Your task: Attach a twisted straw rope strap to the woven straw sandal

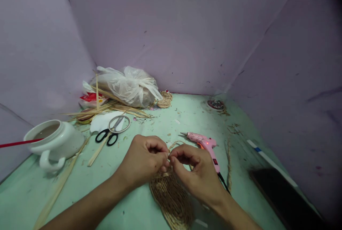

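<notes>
A brown sole-shaped piece (171,201) of coiled, braided straw stands below my hands, its top edge at my fingertips. My left hand (145,158) is closed in a pinch at that top edge, gripping the piece. Close against it, my right hand (196,171) pinches a thin straw cord (177,143), which loops up behind the fingers. The fingertips nearly meet and hide the exact spot of the grip. Just beyond my right hand lies a pink glue gun (203,141) with an orange light lit, nozzle pointing left.
At left are a white pot (69,139) with a red stick (18,143), black-handled scissors (112,138), a tape ring (128,127) and straw strips (62,183). Behind sits a white plastic bag (130,85). At right lie a braided cord (229,166) and a dark flat object (283,196).
</notes>
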{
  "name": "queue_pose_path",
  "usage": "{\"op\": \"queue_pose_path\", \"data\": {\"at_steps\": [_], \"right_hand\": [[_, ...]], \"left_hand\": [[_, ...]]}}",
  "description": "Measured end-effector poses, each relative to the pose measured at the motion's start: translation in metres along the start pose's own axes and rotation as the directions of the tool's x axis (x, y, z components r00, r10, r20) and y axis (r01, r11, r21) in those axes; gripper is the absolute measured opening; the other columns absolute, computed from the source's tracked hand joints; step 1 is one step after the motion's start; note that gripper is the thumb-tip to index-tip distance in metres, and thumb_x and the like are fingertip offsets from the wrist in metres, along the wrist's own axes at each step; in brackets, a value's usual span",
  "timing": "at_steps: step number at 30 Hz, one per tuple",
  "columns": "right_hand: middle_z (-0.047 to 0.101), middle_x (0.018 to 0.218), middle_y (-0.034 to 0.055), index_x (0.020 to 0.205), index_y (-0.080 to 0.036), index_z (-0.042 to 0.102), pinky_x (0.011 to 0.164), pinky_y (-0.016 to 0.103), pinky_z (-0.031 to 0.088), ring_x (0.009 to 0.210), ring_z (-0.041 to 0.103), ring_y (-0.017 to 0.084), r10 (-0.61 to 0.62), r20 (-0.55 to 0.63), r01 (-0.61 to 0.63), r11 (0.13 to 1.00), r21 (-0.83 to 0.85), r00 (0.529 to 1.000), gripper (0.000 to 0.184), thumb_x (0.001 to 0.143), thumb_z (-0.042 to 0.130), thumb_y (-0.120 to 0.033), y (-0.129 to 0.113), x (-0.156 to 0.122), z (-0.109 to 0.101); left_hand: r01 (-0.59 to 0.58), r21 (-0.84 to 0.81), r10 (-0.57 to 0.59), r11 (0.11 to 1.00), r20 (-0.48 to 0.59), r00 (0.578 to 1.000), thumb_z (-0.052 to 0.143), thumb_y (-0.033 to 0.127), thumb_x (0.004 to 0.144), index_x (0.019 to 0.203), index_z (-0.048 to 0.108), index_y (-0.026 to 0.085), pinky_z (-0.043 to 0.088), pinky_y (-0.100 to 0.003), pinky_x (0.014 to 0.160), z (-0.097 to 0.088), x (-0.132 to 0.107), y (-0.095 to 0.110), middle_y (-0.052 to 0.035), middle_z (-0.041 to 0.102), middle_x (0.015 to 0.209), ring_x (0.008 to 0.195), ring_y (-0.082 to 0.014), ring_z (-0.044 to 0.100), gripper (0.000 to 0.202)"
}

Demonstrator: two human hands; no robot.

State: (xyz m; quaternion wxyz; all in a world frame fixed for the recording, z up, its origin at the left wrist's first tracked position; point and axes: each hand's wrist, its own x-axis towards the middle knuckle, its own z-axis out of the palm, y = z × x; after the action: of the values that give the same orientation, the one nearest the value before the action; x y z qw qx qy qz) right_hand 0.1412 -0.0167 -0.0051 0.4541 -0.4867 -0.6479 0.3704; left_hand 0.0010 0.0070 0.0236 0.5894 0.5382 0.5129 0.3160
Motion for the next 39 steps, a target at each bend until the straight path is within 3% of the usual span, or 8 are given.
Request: {"op": "queue_pose_path", "data": {"at_steps": [9,22,31,39], "right_hand": [[0.066,0.06,0.0052,0.065,-0.013,0.063,0.05,0.023,0.049,0.052,0.061,0.014,0.085,-0.024,-0.085,0.996,0.004,0.996,0.013,0.071,0.053,-0.017,-0.0014,-0.0025,0.0021],[0.065,0.06,0.0048,0.066,-0.014,0.062,0.051,0.024,0.047,0.055,0.06,0.014,0.087,0.046,-0.085,0.995,-0.048,0.995,0.015,0.074,0.051,-0.019,0.0019,-0.0024,0.0006],[0.06,0.059,0.0014,0.066,-0.015,0.061,0.048,0.021,0.04,0.053,0.054,0.011,-0.032,0.091,0.048,0.983,-0.18,0.995,0.016,0.077,0.049,-0.016,0.0019,-0.0033,-0.0034],[0.056,0.056,0.0009,0.062,-0.015,0.059,0.048,0.022,0.036,0.052,0.05,0.012,-0.011,0.083,0.028,0.979,-0.202,0.996,0.015,0.073,0.048,-0.015,0.0059,-0.0039,-0.0004]], "left_hand": [[-0.002,0.028,0.003,1.0,-0.039,0.999,0.052,0.009,0.054,0.049,0.058,0.012,0.042,-0.022,0.048,0.0005,0.002,0.0015,0.0006,0.057,0.053,0.045,-0.0093,0.052,0.008],[-0.029,0.076,0.029,0.997,-0.007,1.0,0.053,0.009,0.055,0.049,0.059,0.012,0.041,-0.021,0.046,0.0012,0.0024,0.0015,-0.0005,0.058,0.061,0.046,-0.008,0.051,0.009],[-0.132,0.215,0.124,0.968,0.052,0.991,0.051,0.007,0.06,0.05,0.057,0.013,0.041,-0.02,0.047,-0.001,0.0012,-0.0057,-0.0005,0.055,0.062,0.048,-0.008,0.049,0.013],[-0.196,0.29,0.185,0.937,0.064,0.981,0.048,0.004,0.059,0.048,0.055,0.014,0.04,-0.021,0.052,-0.0005,0.0017,-0.0037,-0.0007,0.055,0.059,0.055,-0.0097,0.051,0.017]]}}
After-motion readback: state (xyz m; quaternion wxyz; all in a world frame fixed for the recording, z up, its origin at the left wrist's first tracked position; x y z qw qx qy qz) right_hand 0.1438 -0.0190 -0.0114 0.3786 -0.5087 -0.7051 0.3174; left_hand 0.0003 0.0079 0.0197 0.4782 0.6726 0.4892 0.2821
